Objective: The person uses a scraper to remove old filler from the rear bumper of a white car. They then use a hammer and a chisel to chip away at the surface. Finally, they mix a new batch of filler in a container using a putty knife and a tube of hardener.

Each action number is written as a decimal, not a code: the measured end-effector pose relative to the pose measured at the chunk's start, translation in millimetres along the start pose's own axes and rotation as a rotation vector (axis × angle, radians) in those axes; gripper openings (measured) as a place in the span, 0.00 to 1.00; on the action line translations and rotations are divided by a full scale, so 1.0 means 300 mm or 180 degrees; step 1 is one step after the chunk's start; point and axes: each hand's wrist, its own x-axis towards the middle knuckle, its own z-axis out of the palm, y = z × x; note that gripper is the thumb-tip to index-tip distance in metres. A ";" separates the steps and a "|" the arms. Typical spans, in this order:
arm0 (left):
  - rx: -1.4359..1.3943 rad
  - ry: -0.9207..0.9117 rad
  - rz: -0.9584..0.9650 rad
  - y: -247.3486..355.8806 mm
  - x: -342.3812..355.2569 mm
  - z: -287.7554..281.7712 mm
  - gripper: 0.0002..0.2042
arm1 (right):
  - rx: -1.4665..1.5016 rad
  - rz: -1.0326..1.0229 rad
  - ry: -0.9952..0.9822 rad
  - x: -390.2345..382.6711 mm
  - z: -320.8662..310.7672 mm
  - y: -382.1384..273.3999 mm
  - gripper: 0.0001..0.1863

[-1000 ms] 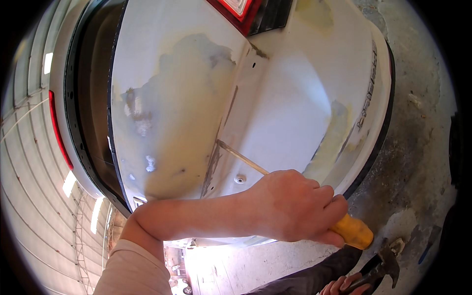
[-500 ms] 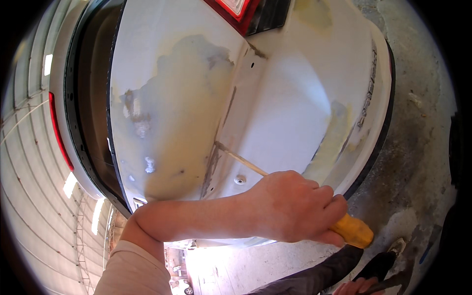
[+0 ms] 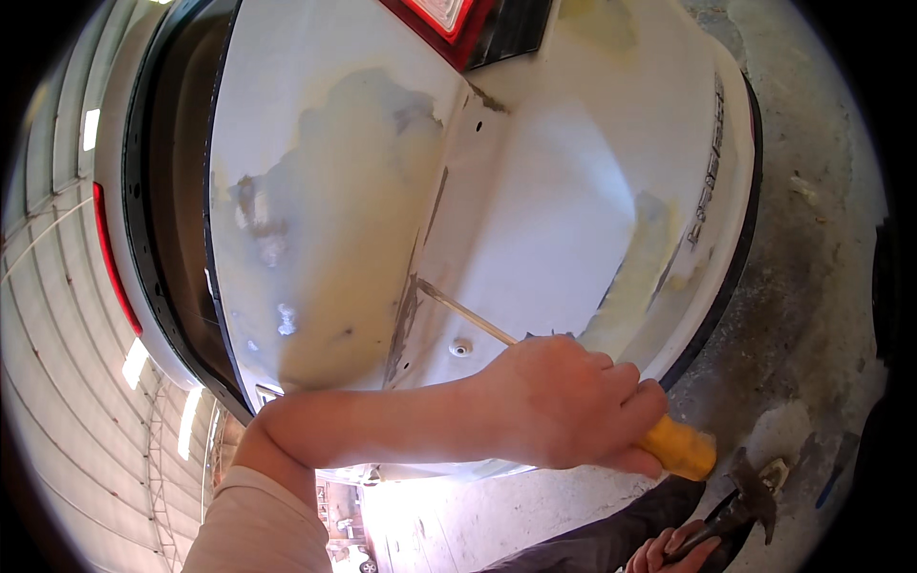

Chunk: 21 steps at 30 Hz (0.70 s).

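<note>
My left hand [image 3: 573, 401] grips the yellow handle [image 3: 680, 444] of a long flat-bladed screwdriver [image 3: 466, 315]. Its tip touches the crease of a white car rear panel [image 3: 535, 210], beside a scraped grey streak and above a round fitting [image 3: 460, 348]. Yellowish-grey filler patches [image 3: 325, 210] cover the panel left of the crease. At the lower right, my right hand [image 3: 669, 552] holds a hammer [image 3: 735, 506], its head below and right of the screwdriver handle, not touching it.
A red tail light [image 3: 449, 19] is at the top and a dark window [image 3: 177, 191] at the left. Beyond are a ribbed roof [image 3: 67, 401] with lights and stained concrete floor [image 3: 802, 277]. My dark trouser leg [image 3: 592, 525] shows below.
The hammer dipped and blurred half a second ago and is raised again now. My left hand and screwdriver hold their place on the crease; the whole panel sits slightly further left in view.
</note>
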 end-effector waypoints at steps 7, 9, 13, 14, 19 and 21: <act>0.0113 0.0153 0.0011 -0.010 0.005 -0.013 0.22 | 0.0011 -0.0122 -0.0064 -0.004 0.012 -0.009 0.27; 0.0084 0.0175 0.0019 -0.010 0.007 -0.014 0.22 | -0.0016 -0.0135 -0.0087 -0.006 0.006 -0.007 0.28; 0.0079 0.0219 0.0004 -0.016 -0.004 -0.008 0.22 | 0.0116 -0.0345 0.0001 -0.006 -0.022 -0.027 0.29; 0.0051 0.0226 -0.0007 -0.018 -0.008 -0.004 0.22 | 0.0128 -0.0538 0.0276 -0.004 -0.014 -0.045 0.30; 0.0075 0.0201 -0.0008 -0.013 0.010 -0.007 0.21 | 0.0323 -0.0904 0.0615 0.006 0.031 -0.001 0.27; 0.0092 0.0117 -0.0083 -0.019 0.006 0.009 0.21 | -0.0193 -0.0417 0.0159 0.000 0.081 0.004 0.27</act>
